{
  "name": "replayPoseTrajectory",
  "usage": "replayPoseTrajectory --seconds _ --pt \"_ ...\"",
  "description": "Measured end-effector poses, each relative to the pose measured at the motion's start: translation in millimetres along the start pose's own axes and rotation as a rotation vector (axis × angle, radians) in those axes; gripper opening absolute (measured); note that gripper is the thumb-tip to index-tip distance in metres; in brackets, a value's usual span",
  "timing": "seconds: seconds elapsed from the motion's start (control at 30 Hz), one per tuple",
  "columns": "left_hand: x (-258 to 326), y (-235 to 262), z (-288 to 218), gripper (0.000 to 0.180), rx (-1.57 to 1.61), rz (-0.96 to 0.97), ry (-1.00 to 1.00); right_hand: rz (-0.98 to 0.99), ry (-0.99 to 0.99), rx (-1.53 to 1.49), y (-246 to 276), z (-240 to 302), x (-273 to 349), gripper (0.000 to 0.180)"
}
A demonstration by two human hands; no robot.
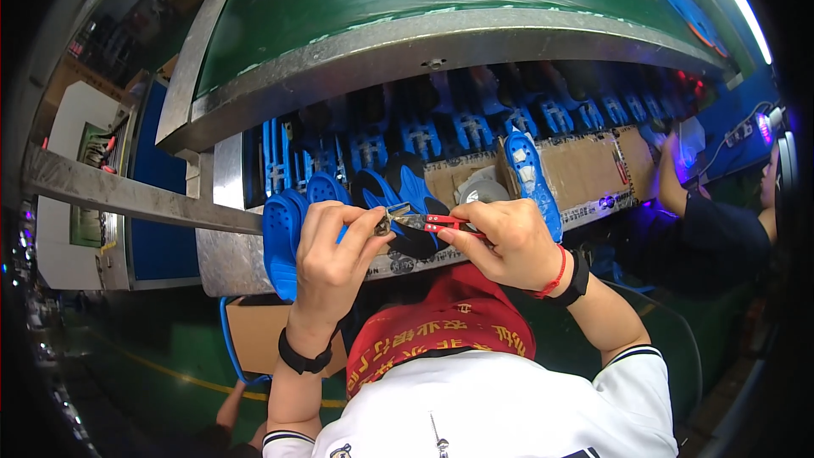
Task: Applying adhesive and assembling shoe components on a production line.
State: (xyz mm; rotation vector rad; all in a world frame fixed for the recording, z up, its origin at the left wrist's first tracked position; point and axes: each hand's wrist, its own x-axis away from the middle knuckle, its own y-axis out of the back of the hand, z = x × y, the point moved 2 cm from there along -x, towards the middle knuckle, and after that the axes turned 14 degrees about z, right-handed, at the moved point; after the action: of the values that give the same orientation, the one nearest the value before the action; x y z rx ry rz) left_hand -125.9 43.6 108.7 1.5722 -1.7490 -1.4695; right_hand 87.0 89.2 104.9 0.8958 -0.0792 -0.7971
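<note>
My left hand (329, 256) is closed in a pinch on a small shiny metal piece (384, 226), whose exact kind I cannot make out. In my right hand (513, 242) are red-handled snips (443, 223), their metal blades pointing left and meeting the piece at my left fingertips. Blue clogs (282, 237) with round holes stand just beyond my left hand. Blue-and-black soles (411, 191) lie behind the snips. Past my right hand, another blue clog (527, 171) with white material inside leans on a cardboard box (593, 165).
A steel-edged green conveyor (441, 42) spans the far side, above a row of blue shoe parts (415, 131). A metal bar (144, 195) reaches in from the left. Below the bench is a cardboard carton (259, 335). A co-worker's arm (671, 178) shows at right.
</note>
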Motion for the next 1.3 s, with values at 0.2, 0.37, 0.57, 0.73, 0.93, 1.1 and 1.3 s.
replayPoseTrajectory --seconds 0.2,0.37,0.57,0.73,0.93,1.1,1.3 --pt "-1 1 -5 0.039 -0.044 0.045 -0.062 0.113 -0.031 0.019 3 6 -7 0.025" --pt "-1 -7 -6 0.039 -0.079 0.085 -0.084 0.212 -0.082 0.197 3 14 -17 0.025" --pt "-4 -9 -9 0.039 -0.083 0.064 -0.093 0.287 -0.105 0.22 16 15 -25 0.029" --pt "-4 -10 -7 0.039 -0.102 0.048 -0.084 0.277 -0.095 0.213 21 12 -23 0.027" --pt "-6 -8 -11 0.037 -0.099 0.048 -0.116 0.3 -0.083 0.245 24 13 -24 0.027" --pt "-9 -10 -12 0.037 -0.112 0.051 -0.16 0.334 -0.019 0.362 27 24 -31 0.027" --pt "-8 -11 -5 0.038 -0.115 0.023 -0.1 0.241 0.074 0.405 9 18 -27 0.025"
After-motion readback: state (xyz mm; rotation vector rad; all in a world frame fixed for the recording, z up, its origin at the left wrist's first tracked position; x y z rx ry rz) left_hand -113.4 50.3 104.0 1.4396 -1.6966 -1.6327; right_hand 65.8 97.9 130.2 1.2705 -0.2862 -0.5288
